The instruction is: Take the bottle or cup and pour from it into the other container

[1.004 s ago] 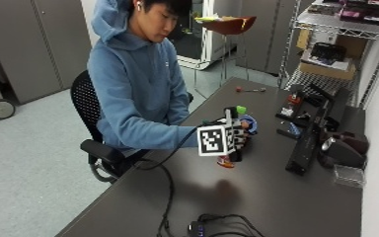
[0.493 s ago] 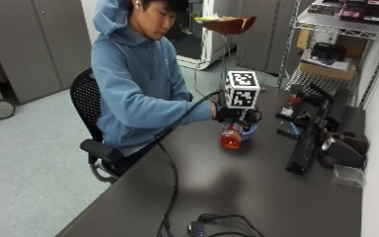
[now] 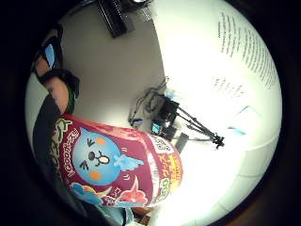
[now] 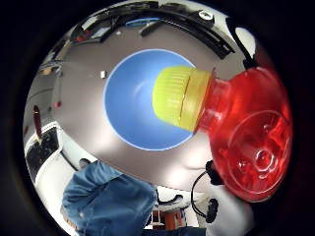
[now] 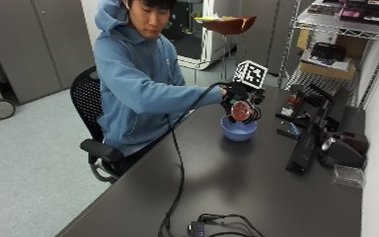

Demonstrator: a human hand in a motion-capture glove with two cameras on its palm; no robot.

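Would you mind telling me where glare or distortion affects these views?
Little finger side palm view: the wall washes out bright white, while the bottle label stays readable. Thumb side palm view: wide-angle curving bends the table; the blue bowl and yellow cap look clear. Outside view: even light, a soft sheen on the table.

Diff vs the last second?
The gloved right hand lifted the red bottle off the table and tipped it, yellow cap down, over the blue bowl. Grip unchanged, cap on. Bowl, table and clutter look unmoved.
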